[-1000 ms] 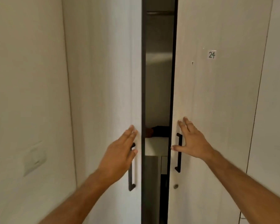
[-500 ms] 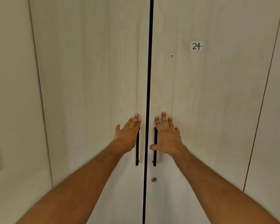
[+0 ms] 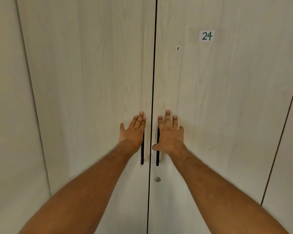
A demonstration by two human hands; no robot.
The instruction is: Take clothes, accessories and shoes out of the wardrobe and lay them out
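The wardrobe fills the view with two pale wood-grain doors, the left door [image 3: 91, 81] and the right door [image 3: 218, 98], meeting at a thin dark seam. Both doors are closed, so the inside is hidden. My left hand [image 3: 133, 132] lies flat and open on the left door, over the top of its black bar handle [image 3: 142, 156]. My right hand [image 3: 170, 135] lies flat and open on the right door, covering the upper part of its black handle [image 3: 157, 157]. Neither hand holds anything.
A small label reading 24 [image 3: 206, 36] sits high on the right door. A round keyhole [image 3: 157, 179] is below the handles. A plain wall [image 3: 5, 115] stands at the left and another cupboard panel [image 3: 291, 149] at the right.
One second ago the doors stood ajar with a dark gap and shelves showing. Both hands pushed the doors together, and the gap has shut to a thin seam.
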